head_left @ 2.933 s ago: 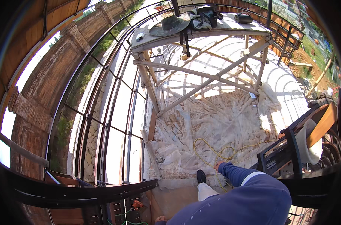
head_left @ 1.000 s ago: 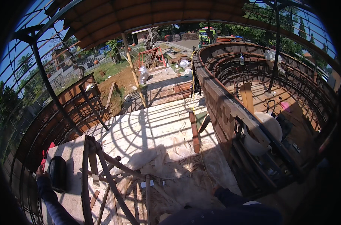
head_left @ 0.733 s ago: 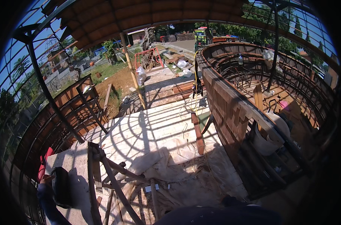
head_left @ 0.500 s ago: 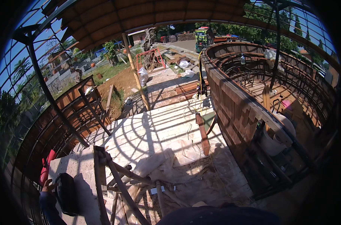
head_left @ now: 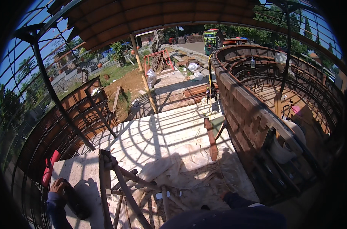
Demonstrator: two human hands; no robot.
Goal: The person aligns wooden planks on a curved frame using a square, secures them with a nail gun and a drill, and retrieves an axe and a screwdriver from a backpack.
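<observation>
At the lower left of the frame the left hand (head_left: pixel 58 187) rests on a dark flat object (head_left: pixel 75 200) lying on a pale board top (head_left: pixel 80 173). The fingers curl over the object's upper end, grasping it, likely because that corner of the desk is the nearest flat place to steady or pick something up from. What the object is cannot be told; it is dark and partly in shadow. A blue sleeve (head_left: pixel 59 212) runs down from the wrist to the bottom edge.

Just left of the hand, a red tool (head_left: pixel 50 168) lies at the board's outer edge against the curved railing (head_left: pixel 39 141), apparently parked there within reach.

The right hand is not in view. Only dark clothing (head_left: pixel 234 217) fills the lower middle of the frame, so the state of its fingers cannot be told.

Right of the board, wooden braces (head_left: pixel 120 187) cross diagonally, seemingly propping the desk from below. Under them, in the centre, the floor (head_left: pixel 169 137) is covered with pale sheeting, with a short plank (head_left: pixel 211 139) and loose cords lying on it. On the right a curved slatted wall (head_left: pixel 246 110) sweeps toward the upper right, under a curved wooden roof (head_left: pixel 162 15).
</observation>
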